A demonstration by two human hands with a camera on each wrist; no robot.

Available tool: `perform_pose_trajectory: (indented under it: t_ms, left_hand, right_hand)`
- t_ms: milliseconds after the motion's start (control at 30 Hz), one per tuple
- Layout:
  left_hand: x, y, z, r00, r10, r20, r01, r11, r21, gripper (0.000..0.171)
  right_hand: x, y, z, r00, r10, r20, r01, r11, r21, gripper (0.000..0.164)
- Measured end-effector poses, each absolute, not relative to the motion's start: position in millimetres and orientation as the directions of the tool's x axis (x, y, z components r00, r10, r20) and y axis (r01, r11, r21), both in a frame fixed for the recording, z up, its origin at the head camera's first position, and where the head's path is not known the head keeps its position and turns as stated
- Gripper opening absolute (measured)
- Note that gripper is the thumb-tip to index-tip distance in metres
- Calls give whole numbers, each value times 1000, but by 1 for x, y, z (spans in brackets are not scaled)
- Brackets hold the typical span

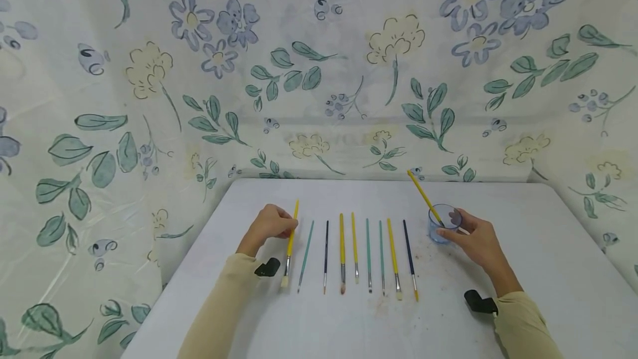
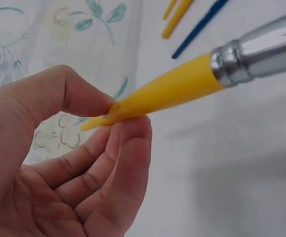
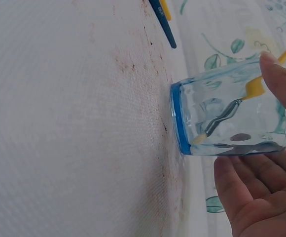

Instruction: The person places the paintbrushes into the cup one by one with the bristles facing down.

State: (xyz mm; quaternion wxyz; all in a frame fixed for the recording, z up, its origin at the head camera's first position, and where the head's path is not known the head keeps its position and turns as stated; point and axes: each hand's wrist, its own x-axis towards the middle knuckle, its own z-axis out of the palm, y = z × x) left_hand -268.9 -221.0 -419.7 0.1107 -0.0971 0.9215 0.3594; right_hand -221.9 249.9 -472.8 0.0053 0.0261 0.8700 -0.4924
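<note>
Thumb and fingertips of my left hand [image 1: 268,225] pinch the handle of a wide yellow paintbrush [image 1: 290,244], bristles toward me. In the left wrist view the grip is near the tapered end, with the silver ferrule pointing away from the hand. My right hand [image 1: 479,241] holds a clear drinking glass [image 3: 207,111] with a blue base, thumb on one side and fingers on the other. Inside the glass leans another yellow paintbrush [image 1: 422,193], bristles down at the bottom and handle sticking out over the rim.
Between the hands lies a row of several paintbrushes, among them a teal one [image 1: 306,256], a thick yellow one [image 1: 342,242] and a navy one [image 1: 410,254]. Reddish specks mark the white table [image 1: 349,328] near the glass. A floral sheet [image 1: 319,148] hangs behind.
</note>
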Motion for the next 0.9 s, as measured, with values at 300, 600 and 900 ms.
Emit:
perform_pose_trajectory:
  t_ms: [300,600,900]
  left_hand:
    - [-268,-214,-415,-970,-40,-239,-217,578,786,27]
    - [-269,-210,-412,-973,-27,-228,-217,444,870,31]
    - [-269,-202,-410,-970,-47,-237,-238,341,909,33]
  right_hand:
    - [-220,250,-472,-999,27,-28,38,504,-863,101]
    - [-219,250,-470,-999,28,-23,34,511,-859,102]
    - [-221,252,-474,-999,37,-37,50,508,-860,102]
